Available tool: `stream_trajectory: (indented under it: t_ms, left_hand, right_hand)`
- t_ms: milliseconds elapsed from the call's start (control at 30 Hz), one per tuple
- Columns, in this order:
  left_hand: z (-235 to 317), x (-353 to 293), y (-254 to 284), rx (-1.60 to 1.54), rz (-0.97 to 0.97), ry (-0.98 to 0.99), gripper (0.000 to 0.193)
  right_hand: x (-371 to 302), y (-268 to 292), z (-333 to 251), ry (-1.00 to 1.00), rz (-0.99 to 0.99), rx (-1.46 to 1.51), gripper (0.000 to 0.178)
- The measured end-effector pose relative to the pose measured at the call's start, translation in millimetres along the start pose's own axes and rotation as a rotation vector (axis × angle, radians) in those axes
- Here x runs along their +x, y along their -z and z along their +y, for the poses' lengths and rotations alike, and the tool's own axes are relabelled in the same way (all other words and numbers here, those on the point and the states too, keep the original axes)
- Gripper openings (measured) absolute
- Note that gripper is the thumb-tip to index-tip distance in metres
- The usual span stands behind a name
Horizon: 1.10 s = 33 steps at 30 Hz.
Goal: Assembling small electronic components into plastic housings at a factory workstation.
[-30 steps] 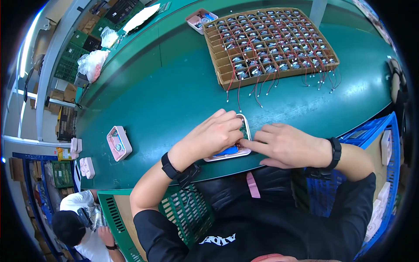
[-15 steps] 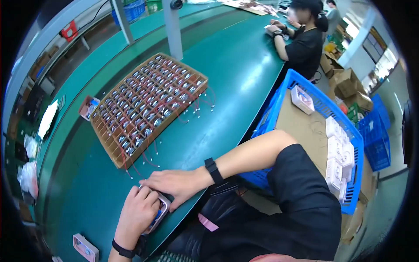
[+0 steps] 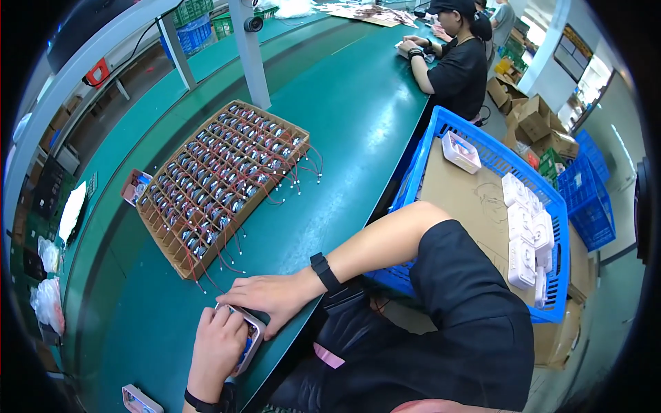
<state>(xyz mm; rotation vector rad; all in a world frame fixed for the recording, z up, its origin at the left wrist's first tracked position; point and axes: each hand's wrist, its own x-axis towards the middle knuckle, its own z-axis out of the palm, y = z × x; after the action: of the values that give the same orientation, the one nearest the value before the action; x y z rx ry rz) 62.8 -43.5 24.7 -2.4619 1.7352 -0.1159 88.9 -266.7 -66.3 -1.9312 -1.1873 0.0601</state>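
Note:
A pale pink, box-shaped plastic housing (image 3: 255, 335) lies at the near edge of the green table, its open side up. Parts in blue and other colours show inside it. My left hand (image 3: 219, 342) curls its fingers over the housing's left side and into its opening. Across the far end rests my right hand (image 3: 270, 297), its fingers bent around the rim and its thumb by the right side. Both hands cover much of the housing, so what the fingertips touch inside is hidden. A similar housing (image 3: 141, 399) lies at the lower left.
A divided cardboard tray (image 3: 160, 241) holds many small round metal parts with red wires hanging over its edge. Behind it sits a small pink box (image 3: 131, 187). At right, a blue crate (image 3: 561, 275) carries several white housings (image 3: 523, 230). A co-worker (image 3: 458, 76) sits farther along the table.
The whole view has shifted a little, with the crate and co-worker now farther left. Both hands stay on the housing; the left fingers have moved slightly over it.

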Motion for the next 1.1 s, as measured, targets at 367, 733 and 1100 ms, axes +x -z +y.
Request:
stream_trajectory:
  t_ms: [367,733,1100]
  left_hand:
    - [2.4,-11.9,-7.8,-0.445,0.183,0.159,0.018]
    - [3.7,-27.6,5.5,-0.376,0.053,0.384,0.048]
    - [5.7,-65.3,-14.9,-0.689,-0.081,0.832,0.126]
  right_hand:
    - [-2.1,-3.5,4.8,-0.024,-0.022,0.012,0.12]
    - [3.7,-3.7,6.4,0.069,-0.029,-0.035,0.121]
    - [-6.3,12.3,-8.3,0.034,-0.006,-0.197,0.12]
